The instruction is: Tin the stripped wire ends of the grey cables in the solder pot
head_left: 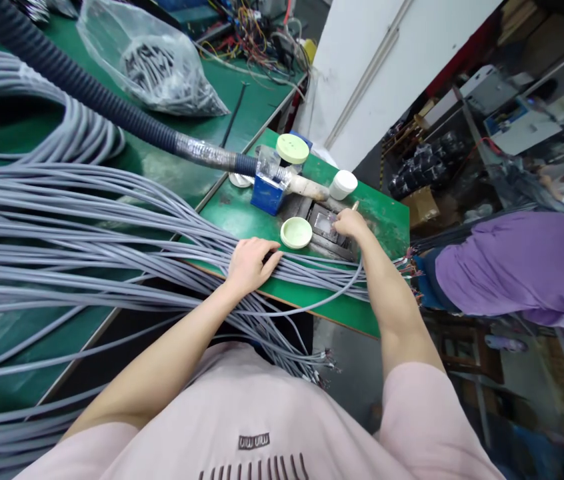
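Note:
Many long grey cables point(162, 230) run from the left across the green bench. My left hand point(253, 263) lies on top of the bundle near the bench's front edge, its thumb apart from the bent fingers. One grey cable point(345, 290) curves up out of the bundle to my right hand point(351, 223), which is closed around it; its tip is hidden by my fingers. That hand is above a small dark metal pot with a silvery middle point(324, 223), likely a solder pot. Just left of the pot sits a shallow pale-green dish point(296, 233).
Behind the pot, a ribbed hose point(207, 150) reaches a blue box point(267, 193). A white jar point(343, 184) and a pale-green lid point(293, 148) stand nearby. A plastic bag of cable pieces point(157, 73) lies at the back left. A person in purple point(517, 267) is at the right.

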The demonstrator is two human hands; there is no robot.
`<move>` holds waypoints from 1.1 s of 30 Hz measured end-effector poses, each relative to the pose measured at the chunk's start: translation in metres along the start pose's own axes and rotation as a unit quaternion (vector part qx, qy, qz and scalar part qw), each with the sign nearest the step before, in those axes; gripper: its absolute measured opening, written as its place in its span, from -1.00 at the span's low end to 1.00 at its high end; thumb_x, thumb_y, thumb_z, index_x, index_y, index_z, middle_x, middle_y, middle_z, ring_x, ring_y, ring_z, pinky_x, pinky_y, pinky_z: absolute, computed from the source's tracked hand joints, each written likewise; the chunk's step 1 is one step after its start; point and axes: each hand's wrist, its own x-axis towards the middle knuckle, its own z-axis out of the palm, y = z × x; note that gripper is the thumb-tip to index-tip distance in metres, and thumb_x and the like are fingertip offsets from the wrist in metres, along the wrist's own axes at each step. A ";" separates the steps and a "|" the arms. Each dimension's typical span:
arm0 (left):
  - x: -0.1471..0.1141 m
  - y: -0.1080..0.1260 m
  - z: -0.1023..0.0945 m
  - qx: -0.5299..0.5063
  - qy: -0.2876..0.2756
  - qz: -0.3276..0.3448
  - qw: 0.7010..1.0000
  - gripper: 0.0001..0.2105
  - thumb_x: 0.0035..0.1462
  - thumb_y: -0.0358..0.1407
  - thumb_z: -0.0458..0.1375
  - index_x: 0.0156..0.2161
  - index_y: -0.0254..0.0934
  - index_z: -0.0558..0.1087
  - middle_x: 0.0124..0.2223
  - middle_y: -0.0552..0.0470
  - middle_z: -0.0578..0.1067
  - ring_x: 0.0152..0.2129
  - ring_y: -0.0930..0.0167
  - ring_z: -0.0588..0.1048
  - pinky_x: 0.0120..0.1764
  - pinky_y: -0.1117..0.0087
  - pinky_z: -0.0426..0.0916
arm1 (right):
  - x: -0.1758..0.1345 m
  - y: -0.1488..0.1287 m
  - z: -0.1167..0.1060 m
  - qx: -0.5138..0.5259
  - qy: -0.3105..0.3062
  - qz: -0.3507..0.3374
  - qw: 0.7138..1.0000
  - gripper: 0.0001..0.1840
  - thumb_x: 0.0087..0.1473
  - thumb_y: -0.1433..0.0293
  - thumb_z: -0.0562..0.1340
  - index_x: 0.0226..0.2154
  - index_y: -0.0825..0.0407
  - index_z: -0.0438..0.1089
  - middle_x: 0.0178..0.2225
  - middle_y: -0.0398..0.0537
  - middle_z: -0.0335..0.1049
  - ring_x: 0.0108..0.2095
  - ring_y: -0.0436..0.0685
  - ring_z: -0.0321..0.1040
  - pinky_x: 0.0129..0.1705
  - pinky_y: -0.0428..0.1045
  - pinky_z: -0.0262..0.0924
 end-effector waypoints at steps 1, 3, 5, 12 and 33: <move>0.000 0.000 0.000 -0.001 0.000 0.000 1.000 -0.76 0.25 -0.16 0.03 -0.18 -0.24 0.47 -0.26 0.01 0.57 -0.28 0.33 0.48 -0.20 0.30 0.23 | 0.001 -0.001 0.000 -0.003 -0.001 0.001 1.000 -0.63 0.02 0.40 0.19 -0.10 0.16 0.48 -0.02 0.28 0.46 -0.01 0.33 0.41 -0.06 0.05 0.28; 0.001 0.000 0.000 -0.002 -0.002 -0.003 1.000 -0.76 0.25 -0.16 0.03 -0.18 -0.24 0.47 -0.26 0.01 0.57 -0.28 0.33 0.48 -0.19 0.29 0.23 | 0.003 -0.003 0.001 -0.009 -0.002 0.003 1.000 -0.61 0.02 0.41 0.20 -0.08 0.16 0.47 -0.01 0.29 0.45 0.00 0.33 0.40 -0.06 0.06 0.29; 0.001 0.000 -0.001 -0.003 -0.005 -0.007 1.000 -0.75 0.25 -0.15 0.03 -0.18 -0.24 0.47 -0.26 0.01 0.57 -0.28 0.33 0.48 -0.18 0.29 0.23 | 0.005 -0.005 0.002 -0.014 -0.002 0.004 1.000 -0.60 0.01 0.41 0.20 -0.07 0.16 0.46 0.00 0.28 0.44 0.01 0.33 0.39 -0.06 0.06 0.29; 0.002 0.003 -0.002 -0.006 -0.017 -0.016 1.000 -0.74 0.26 -0.15 0.01 -0.18 -0.23 0.48 -0.26 0.00 0.57 -0.28 0.33 0.48 -0.17 0.29 0.23 | 0.008 -0.006 0.003 -0.019 0.000 -0.004 1.000 -0.61 -0.01 0.40 0.22 -0.09 0.16 0.47 -0.03 0.28 0.46 -0.04 0.31 0.41 -0.09 0.05 0.27; 0.001 0.002 0.000 0.006 -0.016 -0.014 1.000 -0.76 0.24 -0.15 0.03 -0.20 -0.21 0.48 -0.25 0.02 0.58 -0.26 0.30 0.47 -0.18 0.26 0.20 | -0.194 0.011 -0.032 0.365 0.174 -0.206 0.891 -0.65 0.05 0.30 0.16 -0.68 0.01 0.13 -0.69 -0.25 -0.06 -0.61 -0.05 -0.09 -0.54 -0.07 -0.20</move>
